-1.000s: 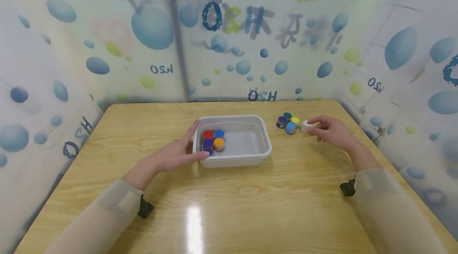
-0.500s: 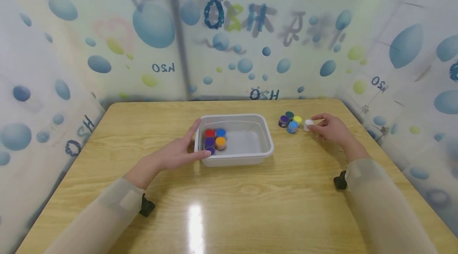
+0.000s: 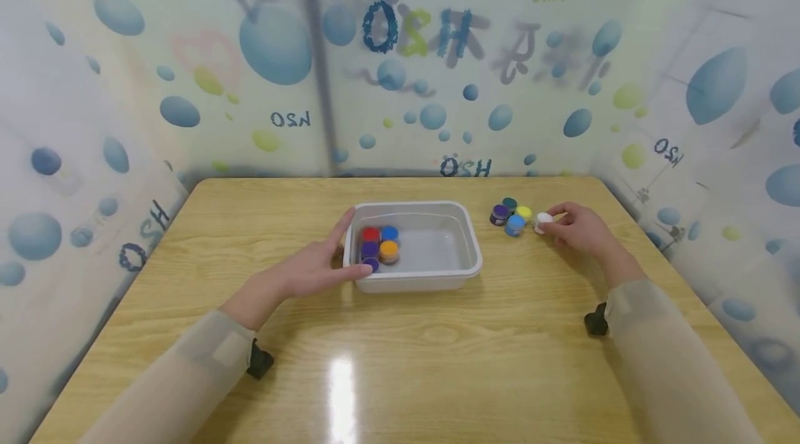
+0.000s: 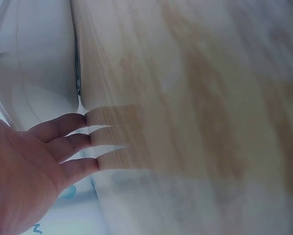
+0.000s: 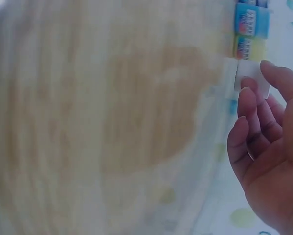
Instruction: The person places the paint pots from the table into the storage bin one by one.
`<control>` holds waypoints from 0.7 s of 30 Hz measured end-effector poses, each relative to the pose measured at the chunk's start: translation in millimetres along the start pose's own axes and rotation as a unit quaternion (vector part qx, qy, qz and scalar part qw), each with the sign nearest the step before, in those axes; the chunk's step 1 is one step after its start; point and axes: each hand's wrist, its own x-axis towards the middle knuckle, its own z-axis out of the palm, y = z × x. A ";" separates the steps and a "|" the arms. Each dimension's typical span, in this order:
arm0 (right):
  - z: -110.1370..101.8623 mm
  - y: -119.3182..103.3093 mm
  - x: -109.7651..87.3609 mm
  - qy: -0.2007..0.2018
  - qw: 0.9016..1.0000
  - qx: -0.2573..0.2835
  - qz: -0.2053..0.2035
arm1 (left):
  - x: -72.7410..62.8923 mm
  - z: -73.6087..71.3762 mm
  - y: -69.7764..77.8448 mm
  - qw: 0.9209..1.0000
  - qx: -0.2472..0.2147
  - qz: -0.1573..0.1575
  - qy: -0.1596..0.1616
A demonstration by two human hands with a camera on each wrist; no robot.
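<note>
At the left end of a white plastic tub (image 3: 417,283), my left hand (image 3: 300,269) spreads its thumb and fingers. The thumb lies on the front rim and the index finger reaches along the left side. In the left wrist view, the other fingers (image 4: 78,168) extend fairly straight beside the tub. My right hand (image 3: 581,230) pinches a small white paint jar (image 3: 543,222) between thumb and fingers, as the right wrist view of the jar (image 5: 256,73) also shows. Inside the tub's left end stand several jars, including red (image 3: 371,235), blue (image 3: 390,233) and orange (image 3: 389,251) ones.
Beside the white jar stand a light blue jar (image 3: 515,225), a yellow jar (image 3: 524,213), a purple jar (image 3: 499,215) and a dark green jar (image 3: 510,205). The wooden table (image 3: 425,360) is backed by patterned walls (image 3: 431,83) on three sides.
My right hand has moved in closer around the white jar, its fingers closing on it. The left hand keeps its place on the tub. The head view has shifted slightly.
</note>
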 end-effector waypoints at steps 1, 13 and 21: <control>-0.9 -1.2 -2.3 0.001 1.000 0.002 -0.004 | 0.4 0.4 0.0 1.000 0.000 -0.002 0.000; -13.9 -72.2 -32.0 0.038 0.991 0.024 -0.126 | 1.5 0.2 0.2 1.000 0.001 -0.005 0.003; 14.8 -124.4 -36.1 -0.033 0.974 0.076 -0.212 | 1.0 0.2 -0.9 1.000 -0.001 -0.010 -0.001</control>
